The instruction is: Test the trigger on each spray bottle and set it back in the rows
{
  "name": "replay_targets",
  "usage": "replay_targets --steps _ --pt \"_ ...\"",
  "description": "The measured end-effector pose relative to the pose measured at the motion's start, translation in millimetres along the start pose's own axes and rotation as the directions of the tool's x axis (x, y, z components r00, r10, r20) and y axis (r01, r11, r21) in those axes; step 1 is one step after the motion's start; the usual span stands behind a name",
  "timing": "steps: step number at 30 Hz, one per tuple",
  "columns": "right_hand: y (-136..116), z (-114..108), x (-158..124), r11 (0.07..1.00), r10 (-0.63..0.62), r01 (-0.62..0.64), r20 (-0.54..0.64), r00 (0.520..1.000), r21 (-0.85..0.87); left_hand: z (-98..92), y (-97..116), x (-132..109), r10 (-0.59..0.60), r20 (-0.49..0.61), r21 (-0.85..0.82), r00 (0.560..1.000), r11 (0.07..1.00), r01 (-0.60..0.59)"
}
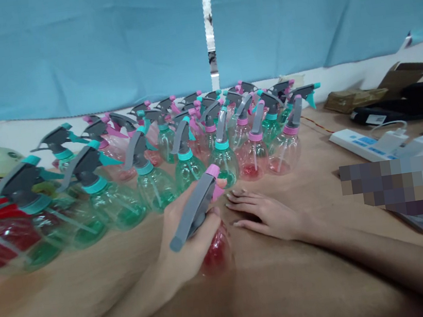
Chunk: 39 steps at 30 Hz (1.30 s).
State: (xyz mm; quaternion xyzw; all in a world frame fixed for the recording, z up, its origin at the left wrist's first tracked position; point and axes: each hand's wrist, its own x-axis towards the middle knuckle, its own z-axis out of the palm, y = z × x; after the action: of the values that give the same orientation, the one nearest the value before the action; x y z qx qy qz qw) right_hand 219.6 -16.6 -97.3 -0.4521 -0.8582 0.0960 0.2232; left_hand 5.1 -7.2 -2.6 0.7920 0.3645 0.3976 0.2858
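Observation:
My left hand (187,239) is wrapped round the neck of a spray bottle (218,251) with a clear red body and a grey and pink trigger head. The bottle's neck is hidden by my fingers. Beside it, my right hand (267,211) lies palm down on the wooden table (290,283), fingers stretched out and holding nothing. Just beyond my hands stand a green spray bottle (225,164) with a turquoise collar and a pink one (252,158) with a pink collar.
Several more green and pink spray bottles crowd the table's back and left, including a green one (118,207). A white power strip (365,143) with plugs lies at the right, near a cardboard box (399,76). A blue curtain (103,43) hangs behind.

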Motion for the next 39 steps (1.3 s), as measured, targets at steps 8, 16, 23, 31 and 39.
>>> replay_targets --steps 8,16,23,31,39 --pt "0.8 1.1 -0.1 1.0 -0.006 0.006 -0.01 1.0 0.006 1.1 3.4 0.0 -0.004 0.003 -0.006 1.0 1.0 0.004" --pt "0.6 -0.2 0.2 1.0 -0.008 0.008 0.01 1.0 0.002 2.3 1.5 -3.4 0.023 -0.06 0.016 0.998 1.0 -0.022" --pt "0.6 0.0 0.1 1.0 -0.004 0.004 0.019 1.0 -0.004 2.9 0.1 -2.5 0.023 -0.073 0.028 0.997 0.999 -0.021" --pt "2.1 1.1 0.2 1.0 -0.004 0.004 0.031 1.0 -0.019 3.6 0.1 -3.3 0.035 -0.077 0.034 0.996 0.999 -0.033" --pt "4.5 3.9 -0.5 1.0 -0.008 0.009 0.022 1.0 -0.021 4.7 -1.4 -2.7 0.037 -0.092 0.015 0.995 0.999 -0.035"
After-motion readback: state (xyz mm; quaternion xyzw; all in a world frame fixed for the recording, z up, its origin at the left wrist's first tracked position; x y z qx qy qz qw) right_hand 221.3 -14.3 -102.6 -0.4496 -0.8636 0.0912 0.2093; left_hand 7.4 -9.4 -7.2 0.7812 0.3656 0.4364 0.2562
